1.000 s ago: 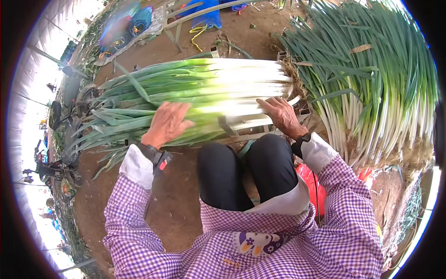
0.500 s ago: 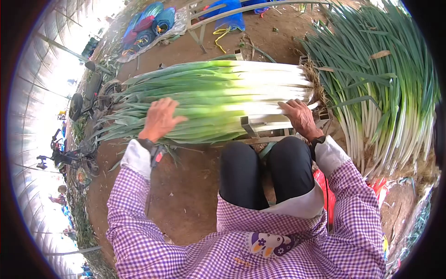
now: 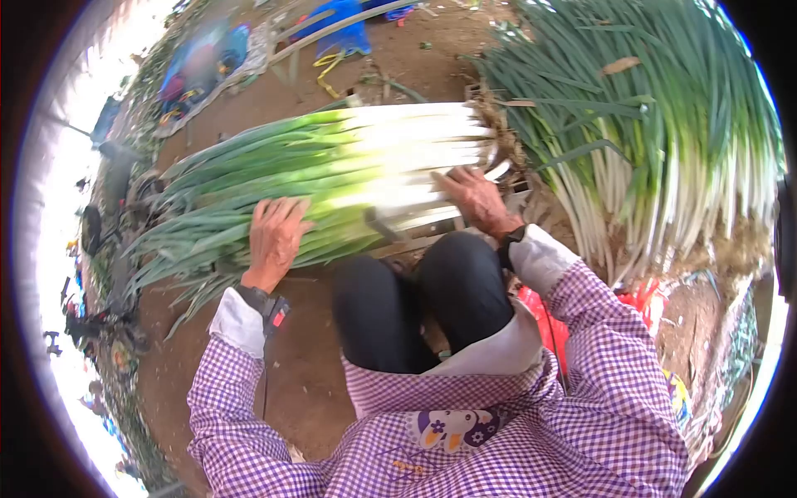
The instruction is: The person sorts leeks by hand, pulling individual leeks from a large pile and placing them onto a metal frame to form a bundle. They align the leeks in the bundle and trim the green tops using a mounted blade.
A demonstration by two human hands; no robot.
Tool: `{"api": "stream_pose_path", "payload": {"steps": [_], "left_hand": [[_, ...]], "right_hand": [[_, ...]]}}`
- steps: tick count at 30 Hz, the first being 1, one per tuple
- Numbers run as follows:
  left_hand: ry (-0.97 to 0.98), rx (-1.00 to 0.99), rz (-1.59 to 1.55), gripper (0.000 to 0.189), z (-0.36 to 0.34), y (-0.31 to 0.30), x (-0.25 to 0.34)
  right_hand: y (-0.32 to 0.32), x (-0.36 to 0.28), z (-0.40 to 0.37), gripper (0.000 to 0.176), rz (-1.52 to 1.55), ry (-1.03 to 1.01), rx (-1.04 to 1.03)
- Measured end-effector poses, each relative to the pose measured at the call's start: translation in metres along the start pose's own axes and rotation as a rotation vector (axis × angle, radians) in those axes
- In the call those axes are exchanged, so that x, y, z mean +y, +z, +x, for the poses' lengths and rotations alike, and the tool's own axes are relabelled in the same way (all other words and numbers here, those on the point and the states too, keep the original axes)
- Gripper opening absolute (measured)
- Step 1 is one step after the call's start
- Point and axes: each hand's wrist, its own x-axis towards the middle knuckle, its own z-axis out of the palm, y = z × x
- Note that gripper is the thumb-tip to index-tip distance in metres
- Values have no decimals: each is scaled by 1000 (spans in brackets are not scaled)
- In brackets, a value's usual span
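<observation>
A wide pile of leeks [image 3: 332, 166] lies across a low metal rack [image 3: 423, 236] before my knees, green leaves to the left and white stalks to the right. My left hand [image 3: 278, 236] rests on the leaves at the near edge, fingers stretched out and held close together. Over the white stalks near the root end lies my right hand [image 3: 477, 201], fingers apart and slightly bent, touching the nearest leeks. Neither hand is wrapped round a stalk that I can see. The rack's upright post [image 3: 382, 222] stands between the hands, blurred.
A large heap of leeks [image 3: 631, 133] lies on the right, roots toward me. Blue bags [image 3: 340, 33] and a metal frame [image 3: 320, 31] are at the back, with a yellow cord [image 3: 330, 73]. Red plastic [image 3: 544, 328] is beside my right knee. Bare soil [image 3: 307, 357] shows at left.
The view has swung, so the pile and heap appear further left. My left hand has shifted toward the near edge of the leaves. My right hand remains on the white stalks.
</observation>
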Motion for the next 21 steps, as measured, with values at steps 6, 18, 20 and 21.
{"api": "stream_pose_path", "payload": {"steps": [6, 18, 20, 21], "left_hand": [[-70, 52, 53, 31, 8, 21, 0], [-153, 70, 73, 21, 27, 31, 27], [-161, 80, 79, 20, 31, 34, 29], [-160, 76, 75, 20, 33, 34, 29]], "right_hand": [[-11, -16, -8, 51, 19, 2, 59], [-14, -27, -11, 67, 31, 21, 126], [-10, -25, -11, 66, -2, 25, 141], [-10, -25, -9, 66, -26, 25, 150]]}}
